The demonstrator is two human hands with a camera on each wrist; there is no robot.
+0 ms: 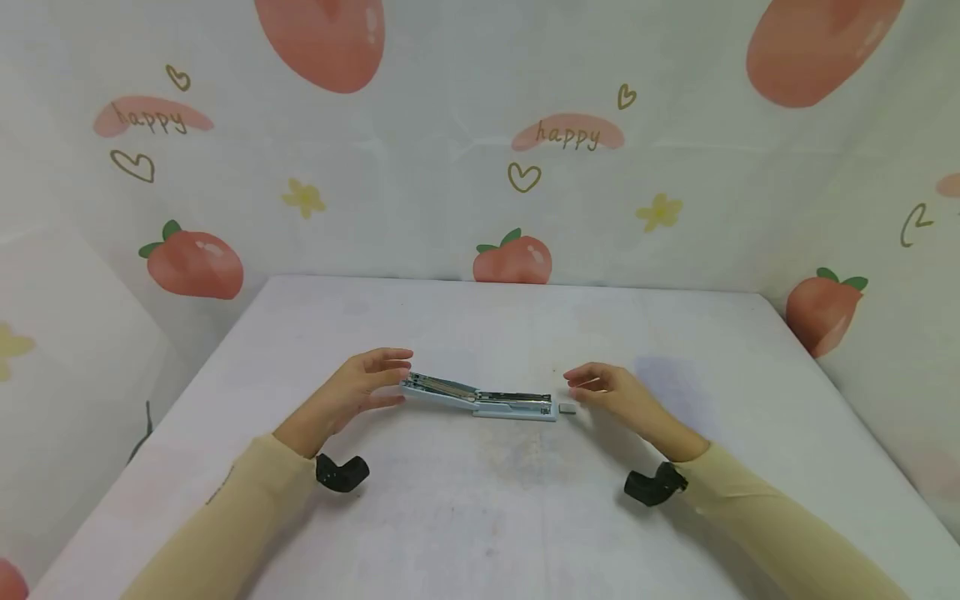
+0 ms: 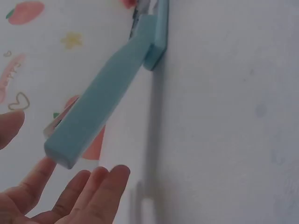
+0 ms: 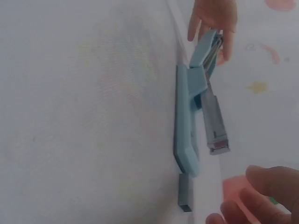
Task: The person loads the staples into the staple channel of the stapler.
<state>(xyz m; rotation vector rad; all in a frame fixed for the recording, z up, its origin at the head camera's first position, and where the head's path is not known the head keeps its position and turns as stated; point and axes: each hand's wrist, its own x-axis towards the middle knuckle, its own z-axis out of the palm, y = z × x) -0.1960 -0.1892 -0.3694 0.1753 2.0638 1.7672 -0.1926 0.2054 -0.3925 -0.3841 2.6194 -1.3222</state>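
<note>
My left hand [image 1: 369, 382] is around the raised end of the stapler, thumb and fingers apart, clamped on nothing. One fingertip comes right up to the end of the cover [image 2: 98, 100]; whether it touches, I cannot tell. My right hand [image 1: 609, 387] is loose too, the fingers softly bent and apart from one another, holding nothing. It hangs over the table near the stapler's other end.

Between my hands lies the stapler [image 1: 477, 402], pale blue and opened out wide. Its cover is swung back toward my left hand and slants upward from the hinge, its inner metal parts facing up. The base [image 3: 184, 126] lies on the table, reaching toward my right. Above the base, the grey magazine [image 3: 214, 119] is lifted, tilted away from it, with its far end free. Just beyond the base's right end, in line with it and below my right hand, lie the staples [image 3: 185, 192], a short grey block on the table.

On each wrist I have a black bracket [image 1: 342, 473], and beige sleeves [image 1: 262, 500] cover my forearms. The table [image 1: 450, 525] is whitish, with faint stains. Behind it hangs a white cloth [image 1: 420, 167] printed with peaches, yellow flowers, hearts and the word "happy".
</note>
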